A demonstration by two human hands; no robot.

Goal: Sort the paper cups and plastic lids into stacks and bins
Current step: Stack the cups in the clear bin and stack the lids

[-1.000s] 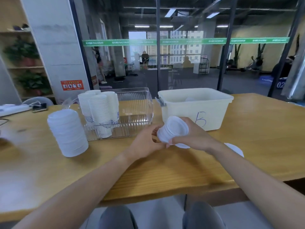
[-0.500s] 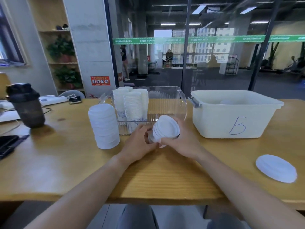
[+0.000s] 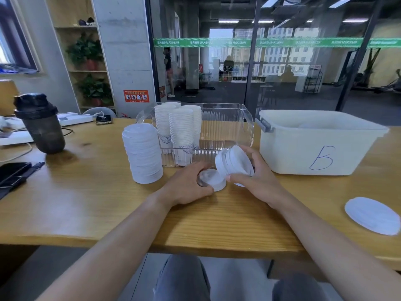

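My right hand [image 3: 258, 179] grips lid bundle [image 3: 235, 162], left hand [image 3: 186, 185] pinches one lid [image 3: 211, 181]; peel straight, avoid doubles, add to lid stack [image 3: 142, 153].

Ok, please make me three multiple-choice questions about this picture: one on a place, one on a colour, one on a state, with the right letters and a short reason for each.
1. Where do the paper cups stand?
A. in the clear bin
B. in the white bin
C. on the floor

2. What colour is the letter B on the white bin?
A. red
B. blue
C. green

3. What is the right hand doing?
A. lying flat on the table
B. holding a small stack of lids
C. hanging empty

Answers: 1 A, the cup stacks stand inside the clear bin. 2 B, the handwritten letter is blue. 3 B, its fingers curl round the small stack of lids, while the left hand holds a single lid.
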